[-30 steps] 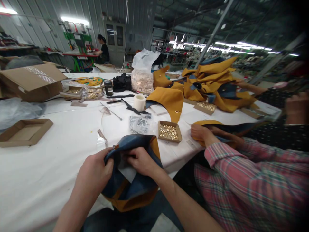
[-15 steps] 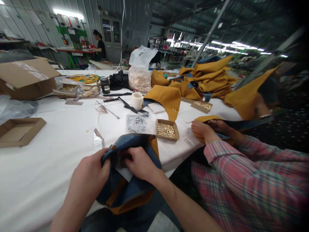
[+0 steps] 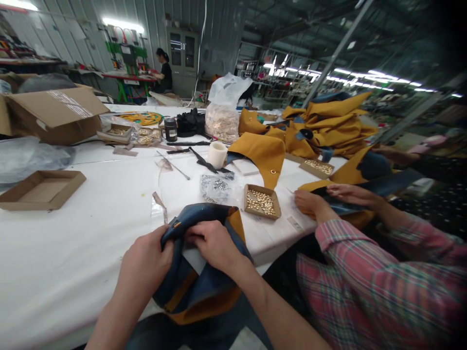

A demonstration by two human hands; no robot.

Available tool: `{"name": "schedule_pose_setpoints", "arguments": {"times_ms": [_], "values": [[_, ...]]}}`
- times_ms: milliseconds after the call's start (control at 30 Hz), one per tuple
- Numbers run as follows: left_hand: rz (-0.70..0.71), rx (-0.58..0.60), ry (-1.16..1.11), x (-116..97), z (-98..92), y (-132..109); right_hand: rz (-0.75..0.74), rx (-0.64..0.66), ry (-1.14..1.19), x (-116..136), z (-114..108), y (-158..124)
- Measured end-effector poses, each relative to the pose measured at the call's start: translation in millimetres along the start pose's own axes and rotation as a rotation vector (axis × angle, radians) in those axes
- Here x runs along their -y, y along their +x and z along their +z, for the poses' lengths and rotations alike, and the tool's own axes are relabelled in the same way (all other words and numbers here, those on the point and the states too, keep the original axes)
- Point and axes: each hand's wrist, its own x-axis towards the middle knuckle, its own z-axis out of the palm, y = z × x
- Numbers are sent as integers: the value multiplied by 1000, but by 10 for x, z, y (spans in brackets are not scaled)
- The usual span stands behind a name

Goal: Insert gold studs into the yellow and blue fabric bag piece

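Table (image 3: pixel 83 257) draped white in strip-lit workshop (image 3: pixel 229 39); at near edge, left hand (image 3: pixel 148 257) pinches blue-and-mustard piece (image 3: pixel 217 284), right hand (image 3: pixel 215 245) partly inside, grip unclear; box (image 3: pixel 260 215) of gold studs (image 3: pixel 260 200) beyond

You have two hands (image 3: pixel 149 257) on one blue-and-yellow piece (image 3: pixel 217 287); beyond, one white roll (image 3: pixel 217 156), one dark jar (image 3: pixel 170 130).

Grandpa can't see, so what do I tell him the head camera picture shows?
A left hand grips the rim of a blue-and-yellow piece while the right hand reaches inside, at a white-covered table. Gold studs in a box lie just beyond; at right, someone in plaid sleeves handles similar material.
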Motion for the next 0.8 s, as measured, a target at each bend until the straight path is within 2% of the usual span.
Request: {"name": "schedule_pose_setpoints", "arguments": {"times_ms": [167, 300, 400, 500, 600, 800], "values": [[115, 110, -159, 84, 57, -56, 74, 17, 30, -133, 147, 90], [11, 95, 111, -29, 100, -112, 189, 107, 9, -123, 78, 225], [26, 82, 262, -180, 164, -121, 249, 176, -67, -103, 1, 337], [57, 34, 315, -245, 218, -76, 250, 213, -94, -134, -33, 407], [59, -3, 281, -177, 225, 3, 230, 244, -1, -221, -38, 431], [99, 20, 189, 41, 179, 155, 197, 262, 121, -322, -42, 391]]}}
